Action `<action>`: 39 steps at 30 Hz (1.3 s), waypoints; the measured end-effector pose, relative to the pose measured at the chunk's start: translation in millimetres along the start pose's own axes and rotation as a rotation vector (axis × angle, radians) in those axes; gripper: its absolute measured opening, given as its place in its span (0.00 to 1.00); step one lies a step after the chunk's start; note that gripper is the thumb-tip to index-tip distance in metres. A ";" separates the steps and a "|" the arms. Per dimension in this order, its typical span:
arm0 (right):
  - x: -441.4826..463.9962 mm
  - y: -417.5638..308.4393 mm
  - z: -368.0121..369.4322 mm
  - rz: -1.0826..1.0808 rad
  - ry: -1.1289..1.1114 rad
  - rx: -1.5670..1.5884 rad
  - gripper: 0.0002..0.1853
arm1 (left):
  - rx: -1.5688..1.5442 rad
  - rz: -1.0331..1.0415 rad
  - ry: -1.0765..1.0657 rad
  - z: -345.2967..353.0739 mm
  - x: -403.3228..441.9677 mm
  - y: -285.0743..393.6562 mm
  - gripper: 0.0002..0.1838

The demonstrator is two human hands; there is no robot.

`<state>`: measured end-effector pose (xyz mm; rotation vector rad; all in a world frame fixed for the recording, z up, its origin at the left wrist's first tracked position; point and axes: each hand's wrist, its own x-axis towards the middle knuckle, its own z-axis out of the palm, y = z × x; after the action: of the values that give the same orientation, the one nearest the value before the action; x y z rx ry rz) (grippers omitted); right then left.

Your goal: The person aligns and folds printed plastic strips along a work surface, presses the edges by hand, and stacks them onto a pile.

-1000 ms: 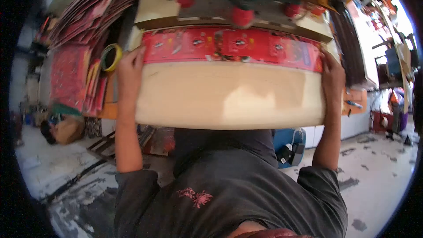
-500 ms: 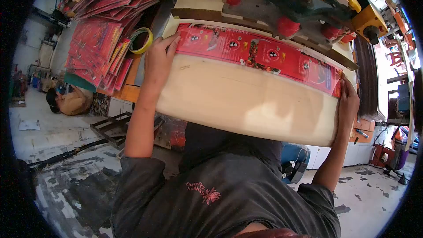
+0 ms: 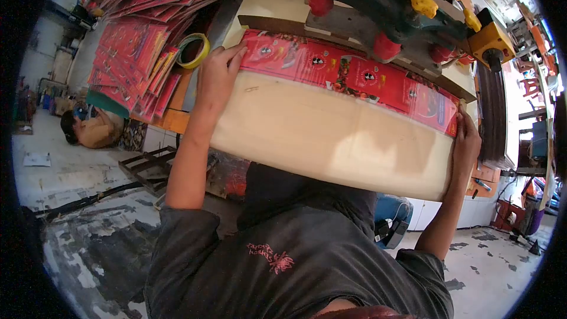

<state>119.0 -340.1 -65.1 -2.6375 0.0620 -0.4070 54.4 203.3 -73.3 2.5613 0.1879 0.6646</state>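
A long red printed sheet [image 3: 387, 85] with round emblems and food pictures lies across the far part of a cream board [image 3: 331, 133]. Its back edge runs up against a brown strip [image 3: 277, 26]. At the sheet's left end my left hand [image 3: 217, 77] closes its fingers and thumb on the corner. My right hand [image 3: 468, 142] grips the right end, its fingers curled at the sheet's edge and its palm beside the board's right side. Just behind the strip stands a dark green machine [image 3: 378, 0] with red knobs [image 3: 387, 46] and yellow knobs [image 3: 422, 3].
Stacks of red printed sheets [image 3: 127, 62] lie at the left, beside a yellow tape roll [image 3: 194, 51]. A yellow control box [image 3: 491, 41] sits at the right, near a dark stack [image 3: 493, 112]. Another person [image 3: 94, 130] is low down at far left.
The red sheet has slid back, closing the cream gap between its far edge and the brown strip. Both hands keep hold of its ends. The view has shifted slightly.
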 end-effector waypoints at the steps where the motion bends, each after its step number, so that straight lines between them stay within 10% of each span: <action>1: -0.5 -0.6 0.1 -0.001 -0.002 0.002 0.19 | 0.003 0.015 0.010 0.2 -0.3 0.1 0.15; 39: -1.8 6.8 6.2 0.007 0.113 -0.110 0.16 | -0.008 -0.077 -0.109 -5.6 -3.6 3.8 0.19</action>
<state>119.3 -343.2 -74.0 -2.7191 0.1336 -0.5651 48.6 201.5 -68.6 2.5603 0.2456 0.4948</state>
